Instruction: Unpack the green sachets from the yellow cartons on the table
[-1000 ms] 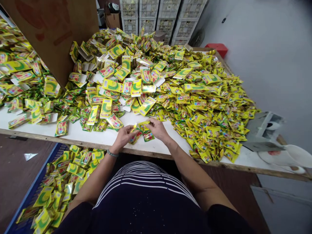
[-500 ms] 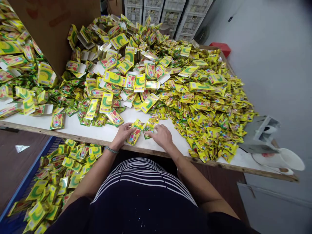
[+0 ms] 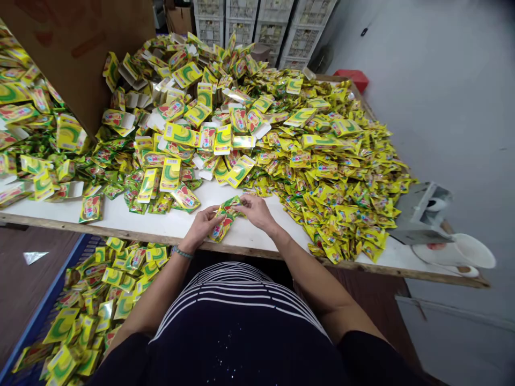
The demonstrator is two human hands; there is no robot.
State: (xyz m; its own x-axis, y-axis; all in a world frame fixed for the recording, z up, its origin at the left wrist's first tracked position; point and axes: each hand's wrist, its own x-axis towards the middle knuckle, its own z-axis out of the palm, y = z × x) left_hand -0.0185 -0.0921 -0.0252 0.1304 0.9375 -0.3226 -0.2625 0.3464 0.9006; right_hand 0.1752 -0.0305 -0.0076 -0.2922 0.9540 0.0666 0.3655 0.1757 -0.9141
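Note:
My left hand (image 3: pixel 202 228) grips a small yellow-green box (image 3: pixel 220 230) just above the table's front edge. At the box's upper end is a green packet (image 3: pixel 230 205), pinched by the fingers of my right hand (image 3: pixel 256 211). The packet touches the box's top; how far it is inside cannot be made out. Behind my hands lie yellow boxes (image 3: pixel 173 174), several with open white flaps, heaped on the white table (image 3: pixel 161 221). To the right spreads a big pile of small yellow packets (image 3: pixel 341 187).
A blue crate (image 3: pixel 44 297) full of yellow boxes stands below the table at left. A brown cardboard panel (image 3: pixel 80 59) rises at back left. On the right end are a grey metal device (image 3: pixel 418 214) and a white bowl (image 3: pixel 477 251). White crates (image 3: pixel 241 24) are stacked behind.
My right hand has moved left and up with a packet, from the table to the top of the box in my left hand. The view has shifted slightly.

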